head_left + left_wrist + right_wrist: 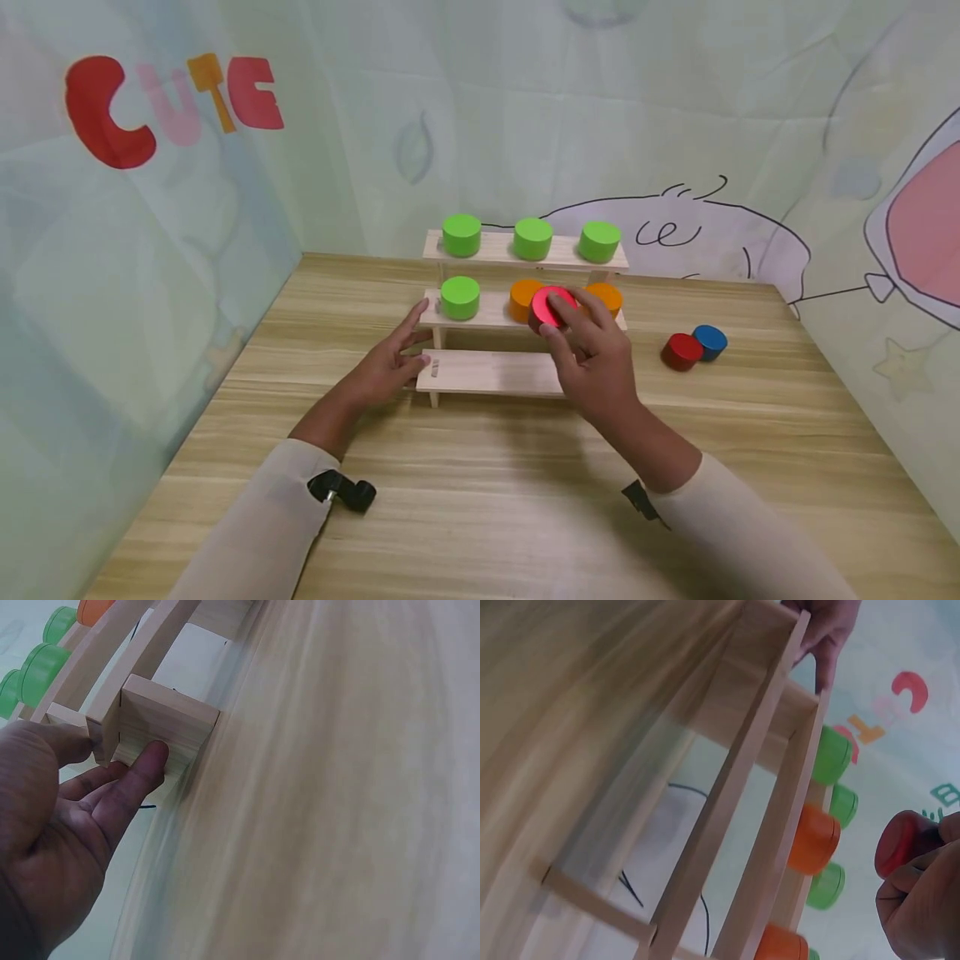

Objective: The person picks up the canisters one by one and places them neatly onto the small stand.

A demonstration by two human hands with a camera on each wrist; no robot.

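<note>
A three-tier wooden stepped rack [487, 371] stands on the table. My left hand [386, 367] grips its left end, the thumb at the lowest step and the fingers reaching along the side; the left wrist view shows this hand [82, 802] close up at the step's end. My right hand [596, 362] pinches a red round block [551, 307] above the rack, in front of the middle step. Three green round blocks [461, 236] sit on the top step. On the middle step are a green round block [460, 298] and two orange ones [604, 298], partly hidden.
To the right of the rack, another red round block [682, 352] lies beside a blue one [709, 342] on the wooden table [480, 500]. A printed cloth backdrop [480, 125] rises behind and along both sides.
</note>
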